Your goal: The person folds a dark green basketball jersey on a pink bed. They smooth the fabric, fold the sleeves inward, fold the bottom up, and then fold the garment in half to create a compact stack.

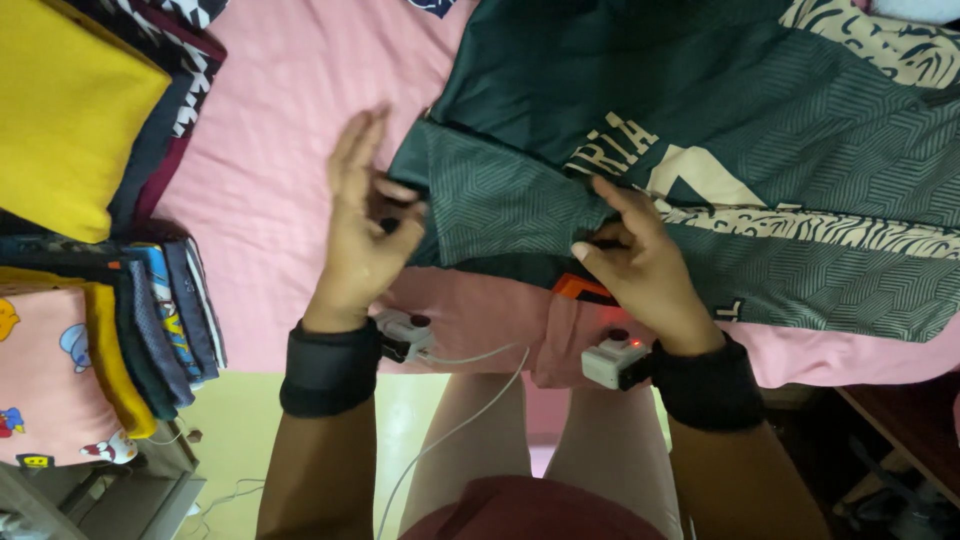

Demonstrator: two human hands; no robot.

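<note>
Green jersey (pixel 700 130) spread on pink sheet (pixel 270 150), sleeve folded inward near front edge. Left hand (pixel 362 230) pinches sleeve tip, thumb against fingers, upper fingers loosely extended. Right hand (pixel 640 265) pinches fabric at sleeve fold, fingers curled closed on it. Dark wristbands (pixel 328 368) with small white devices (pixel 612 362) on both wrists. Folded clothes stack (pixel 110 300) to left; yellow cloth (pixel 70 100) above it.

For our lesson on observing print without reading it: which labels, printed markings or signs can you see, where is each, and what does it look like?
Jersey print: cream block characters on the dark green shirt, above the right hand.
Orange tag: small, at the shirt's lower edge, beside the right hand.
Cartoon prints: on the pink folded garment, lower left.
</note>
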